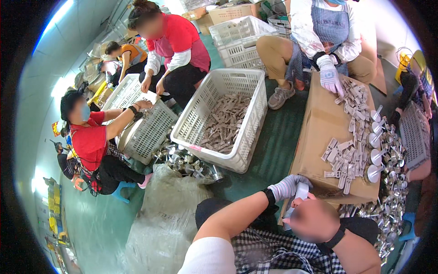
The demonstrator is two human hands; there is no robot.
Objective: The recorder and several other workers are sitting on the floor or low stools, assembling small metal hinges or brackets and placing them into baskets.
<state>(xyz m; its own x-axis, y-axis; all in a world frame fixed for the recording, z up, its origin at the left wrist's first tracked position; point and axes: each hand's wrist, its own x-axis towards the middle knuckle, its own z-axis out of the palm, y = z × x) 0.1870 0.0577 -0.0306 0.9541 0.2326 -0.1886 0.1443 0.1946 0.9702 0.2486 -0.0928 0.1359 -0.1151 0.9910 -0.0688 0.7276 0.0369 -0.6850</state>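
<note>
Low in front of me, my left hand, in a striped knit glove, is closed round the upper part of a pale flat strip-like piece. My right hand is closed at the lower side of the same piece; most of it is blurred, and the piece's exact kind is hidden by the fingers. Just beyond my hands is a brown cardboard box. On its top lie several light grey plastic clip-like pieces and a row of round metal discs with pale stems.
A heap of shiny metal parts lies right of the box. A white basket of grey pieces stands ahead, metal parts beside it. A plastic sack is at left. Across the box, a co-worker's gloved hand touches pieces; other people sit at left.
</note>
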